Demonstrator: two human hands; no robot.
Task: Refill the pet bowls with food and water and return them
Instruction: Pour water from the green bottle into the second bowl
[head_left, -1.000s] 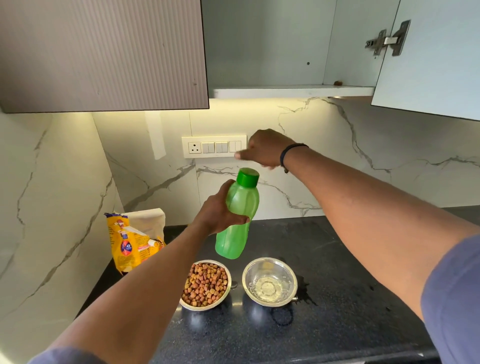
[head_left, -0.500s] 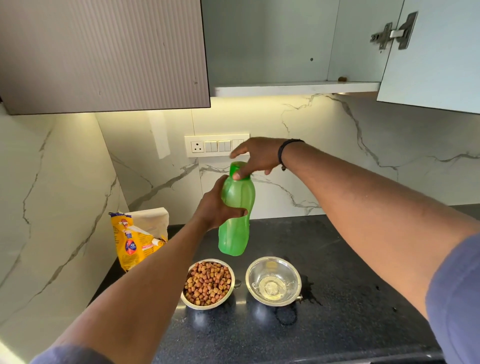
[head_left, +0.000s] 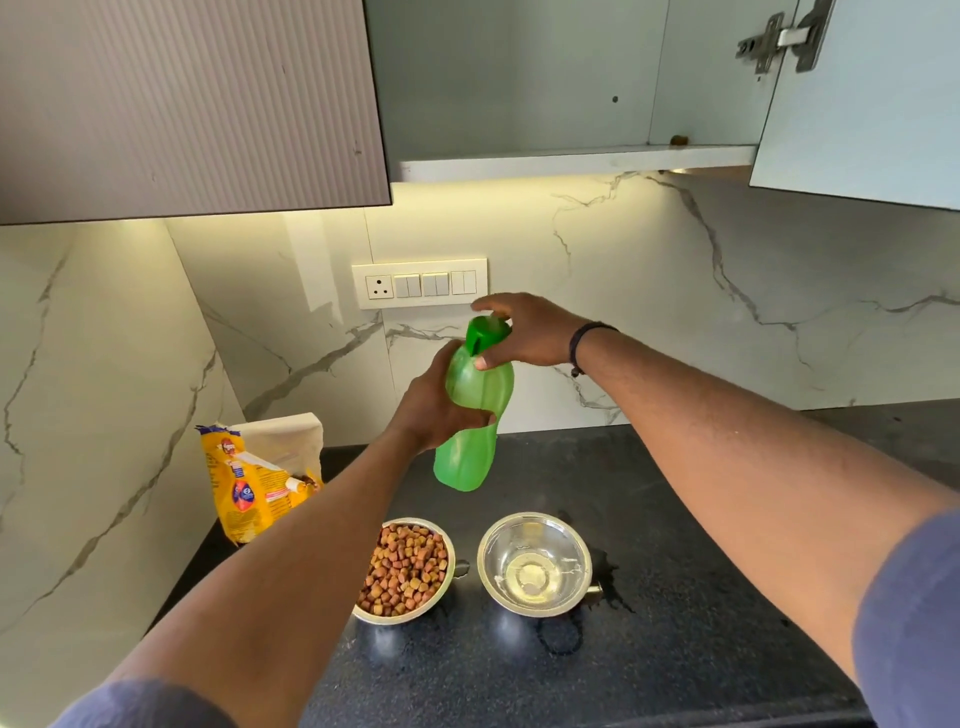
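My left hand (head_left: 434, 410) grips the middle of a green plastic bottle (head_left: 470, 447), held upright above the counter. Thumb and fingers of my right hand (head_left: 524, 330) pinch the bottle's green cap (head_left: 484, 332), which looks lifted or tilted at the top. Below the bottle stand two steel bowls on the dark counter (head_left: 675, 571). The left bowl (head_left: 448, 566) is full of brown kibble. A little water lies in the right bowl (head_left: 535, 564).
A yellow pet food bag (head_left: 249, 483) stands at the counter's back left corner beside the marble wall. Spilled water (head_left: 613, 587) lies next to the right bowl. An open wall cabinet (head_left: 571, 161) with its door (head_left: 862, 98) swung out hangs overhead. A switch panel (head_left: 420, 283) sits on the backsplash.
My right hand came down from above the bottle and took hold of the cap, which now looks tilted up. The left hand kept its grip on the bottle.
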